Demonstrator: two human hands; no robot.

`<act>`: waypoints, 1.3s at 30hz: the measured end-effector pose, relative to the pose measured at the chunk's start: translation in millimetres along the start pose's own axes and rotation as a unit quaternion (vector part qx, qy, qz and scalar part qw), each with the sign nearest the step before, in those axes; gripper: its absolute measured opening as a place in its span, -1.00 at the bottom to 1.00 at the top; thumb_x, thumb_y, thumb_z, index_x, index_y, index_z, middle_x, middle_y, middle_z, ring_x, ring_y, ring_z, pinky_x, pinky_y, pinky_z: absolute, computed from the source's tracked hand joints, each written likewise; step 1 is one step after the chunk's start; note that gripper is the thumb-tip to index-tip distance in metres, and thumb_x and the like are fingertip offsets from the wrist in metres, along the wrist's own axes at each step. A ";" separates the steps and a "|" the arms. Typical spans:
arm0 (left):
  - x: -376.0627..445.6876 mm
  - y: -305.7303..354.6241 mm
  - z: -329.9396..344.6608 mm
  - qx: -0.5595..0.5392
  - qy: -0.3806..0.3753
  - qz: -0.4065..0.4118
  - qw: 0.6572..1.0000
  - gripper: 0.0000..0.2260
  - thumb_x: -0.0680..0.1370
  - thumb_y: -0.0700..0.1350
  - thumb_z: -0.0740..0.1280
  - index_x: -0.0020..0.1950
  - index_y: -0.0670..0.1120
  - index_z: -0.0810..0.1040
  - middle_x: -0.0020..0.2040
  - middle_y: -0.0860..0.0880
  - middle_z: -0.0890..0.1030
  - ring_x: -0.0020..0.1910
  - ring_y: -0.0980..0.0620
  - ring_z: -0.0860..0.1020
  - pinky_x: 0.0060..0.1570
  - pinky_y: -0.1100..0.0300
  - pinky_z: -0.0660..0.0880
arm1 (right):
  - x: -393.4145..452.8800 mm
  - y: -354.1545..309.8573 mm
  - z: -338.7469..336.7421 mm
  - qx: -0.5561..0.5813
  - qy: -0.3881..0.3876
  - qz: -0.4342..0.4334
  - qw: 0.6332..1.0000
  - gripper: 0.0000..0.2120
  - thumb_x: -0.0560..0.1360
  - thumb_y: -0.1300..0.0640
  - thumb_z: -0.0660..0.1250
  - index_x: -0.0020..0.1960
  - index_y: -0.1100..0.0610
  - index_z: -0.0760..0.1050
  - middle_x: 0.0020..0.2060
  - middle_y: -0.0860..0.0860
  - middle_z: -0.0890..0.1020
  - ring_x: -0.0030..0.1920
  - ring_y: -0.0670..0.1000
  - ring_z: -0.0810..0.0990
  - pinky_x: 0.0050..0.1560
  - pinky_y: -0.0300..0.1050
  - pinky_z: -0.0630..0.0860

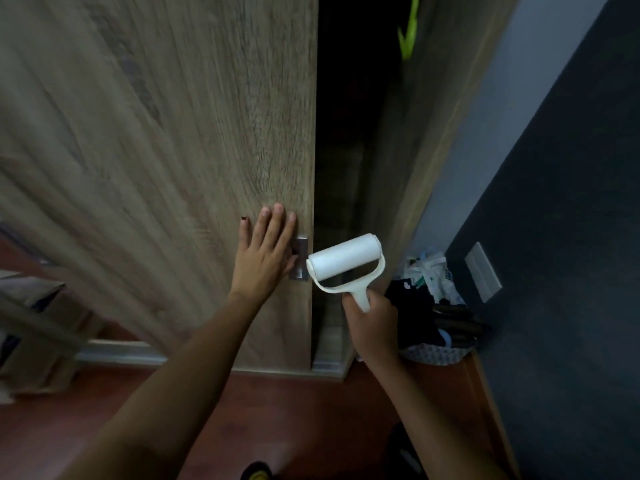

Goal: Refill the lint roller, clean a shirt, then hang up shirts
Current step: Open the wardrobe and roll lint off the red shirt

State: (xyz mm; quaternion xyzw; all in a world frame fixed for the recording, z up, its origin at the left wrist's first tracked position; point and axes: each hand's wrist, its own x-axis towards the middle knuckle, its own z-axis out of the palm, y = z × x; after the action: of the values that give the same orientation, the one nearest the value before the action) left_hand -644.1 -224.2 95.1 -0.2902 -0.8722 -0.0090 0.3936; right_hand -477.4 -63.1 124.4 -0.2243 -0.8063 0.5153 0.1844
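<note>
My right hand (372, 323) grips the handle of a white lint roller (343, 263) with a white roll on it, held upright in front of a dark gap in the wardrobe. My left hand (266, 252) lies flat, fingers spread, on the wooden wardrobe door (166, 133), with its thumb side at the small metal handle (300, 259) near the door's right edge. The wardrobe's inside (346, 116) is dark, and no shirt can be made out in it. A green hanger-like shape (408, 32) shows high in the gap.
A patterned basket (436, 353) heaped with dark and white clothes stands on the floor at the right, against a dark blue wall (561, 237) with a white switch plate (483, 271). The floor (242, 410) is reddish wood. Brown cardboard boxes (38, 327) stand at the left.
</note>
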 end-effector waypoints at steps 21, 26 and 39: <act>-5.2 -209.8 -63.4 -0.022 0.009 -0.154 0.988 -0.13 0.53 0.34 0.12 0.53 -0.08 -0.33 0.54 -0.18 -0.30 0.52 -0.16 -0.25 0.43 -0.32 -0.11 | -6.1 -84.0 168.4 0.063 -0.091 -0.079 0.991 -0.61 0.46 0.24 0.36 -0.45 0.11 0.26 -0.58 -0.06 0.32 -0.49 -0.11 0.29 -0.43 -0.17 0.25; 1.3 -235.6 -66.5 -0.025 -0.001 -0.215 0.976 -0.10 0.52 0.21 0.24 0.52 -0.12 -0.32 0.52 -0.35 0.01 0.52 -0.27 -0.11 0.34 -0.42 0.14 | -11.6 -102.3 198.6 0.060 -0.109 -0.107 0.986 -0.55 0.44 0.25 0.38 -0.48 0.06 0.20 -0.63 -0.10 0.32 -0.53 -0.15 0.26 -0.49 -0.33 0.19; -19.8 -294.8 -77.3 -0.024 -0.032 -0.235 0.971 -0.21 0.56 0.17 0.23 0.55 -0.15 -0.16 0.53 -0.34 -0.04 0.53 -0.30 -0.08 0.42 -0.33 0.07 | -13.2 -103.2 223.5 0.052 -0.112 -0.096 0.988 -0.65 0.47 0.17 0.38 -0.40 0.28 0.36 -0.56 -0.05 0.36 -0.49 -0.11 0.32 -0.45 -0.16 0.24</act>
State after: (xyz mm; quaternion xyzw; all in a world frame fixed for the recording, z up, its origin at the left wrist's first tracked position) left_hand -732.4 -498.0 197.5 -0.0865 -0.9275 -0.1128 0.3457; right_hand -602.3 -275.7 128.2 -0.0768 -0.8117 0.5586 0.1525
